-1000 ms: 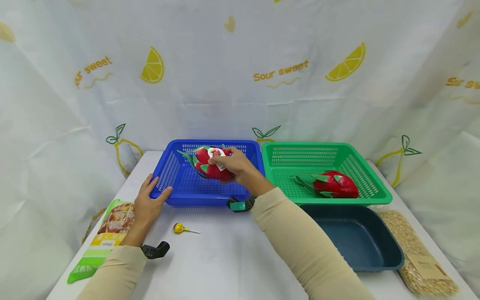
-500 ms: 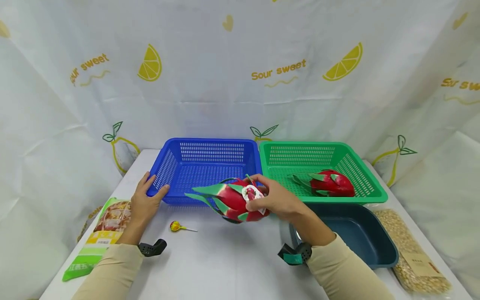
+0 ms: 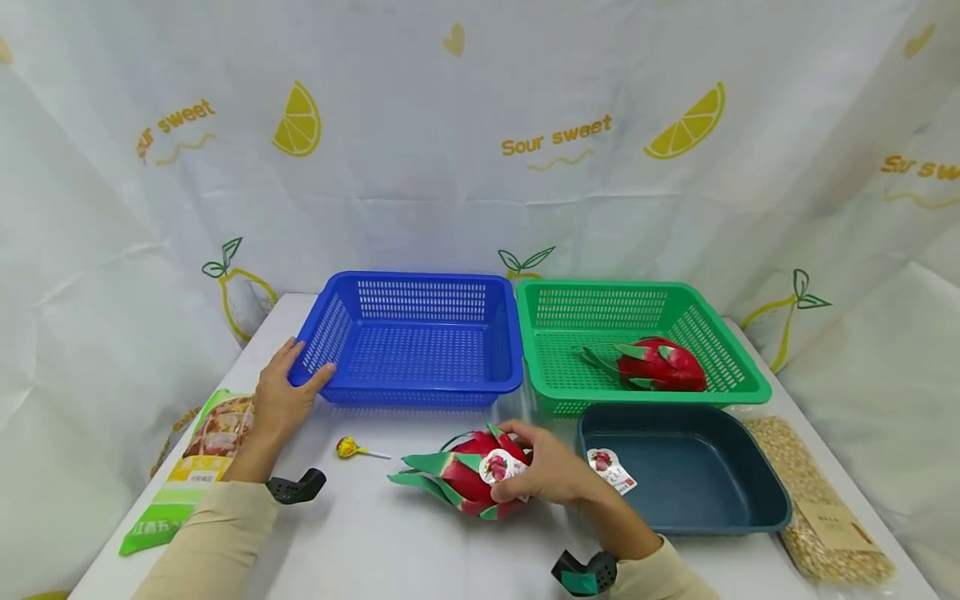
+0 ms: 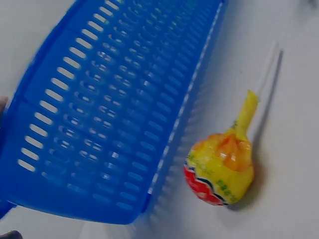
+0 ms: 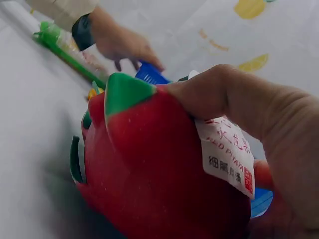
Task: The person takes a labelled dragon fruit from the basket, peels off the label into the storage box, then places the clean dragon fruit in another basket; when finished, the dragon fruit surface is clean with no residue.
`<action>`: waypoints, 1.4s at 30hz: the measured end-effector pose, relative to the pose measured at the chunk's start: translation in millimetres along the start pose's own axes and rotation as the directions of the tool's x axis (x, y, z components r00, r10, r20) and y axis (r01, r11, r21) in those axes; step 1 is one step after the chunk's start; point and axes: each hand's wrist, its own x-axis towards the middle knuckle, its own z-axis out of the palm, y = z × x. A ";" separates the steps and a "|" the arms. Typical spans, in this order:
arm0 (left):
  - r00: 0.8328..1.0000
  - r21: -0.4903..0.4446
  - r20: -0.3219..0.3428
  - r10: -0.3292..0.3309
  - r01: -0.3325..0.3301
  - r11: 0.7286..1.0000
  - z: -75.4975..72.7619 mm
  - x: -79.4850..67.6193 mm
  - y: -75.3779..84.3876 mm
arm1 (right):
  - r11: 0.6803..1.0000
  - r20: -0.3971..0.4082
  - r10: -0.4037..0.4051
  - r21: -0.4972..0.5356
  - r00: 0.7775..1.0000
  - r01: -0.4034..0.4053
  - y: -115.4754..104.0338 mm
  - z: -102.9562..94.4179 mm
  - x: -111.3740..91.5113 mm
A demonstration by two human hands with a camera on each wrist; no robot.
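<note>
A red toy dragon fruit with green leaf tips and a paper label is low over the white table, in front of the baskets. My right hand grips its right end, as the right wrist view also shows, thumb beside the label. At the front left corner of the blue basket, my left hand holds on with its fingers at the left side and thumb at the front. A yellow-and-red wrapped lollipop lies just in front of that basket.
A second dragon fruit lies in the green basket. In front is a dark blue basin with a white label in its left end. Bagged grains lie right, a green-and-yellow food packet left.
The right hand has lifted the dragon fruit out from above the blue basket and brought it toward me, down to the table. The left hand stays at the basket corner.
</note>
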 end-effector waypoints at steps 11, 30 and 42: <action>0.778 -0.132 -0.028 0.627 -0.625 0.769 1.4 -57.4 54.8 | 0.995 0.032 0.006 -0.096 0.999 -0.003 8.5 -3.4 2.6; 0.607 -0.215 0.573 0.551 -0.537 0.816 78.5 -98.2 87.3 | 0.985 0.080 0.006 -0.171 0.997 0.008 -3.7 -19.8 -4.3; 0.572 -0.265 0.584 0.576 -0.536 0.802 99.4 -98.7 87.3 | 0.840 0.226 -0.210 -0.456 0.951 0.293 -35.7 -36.3 2.1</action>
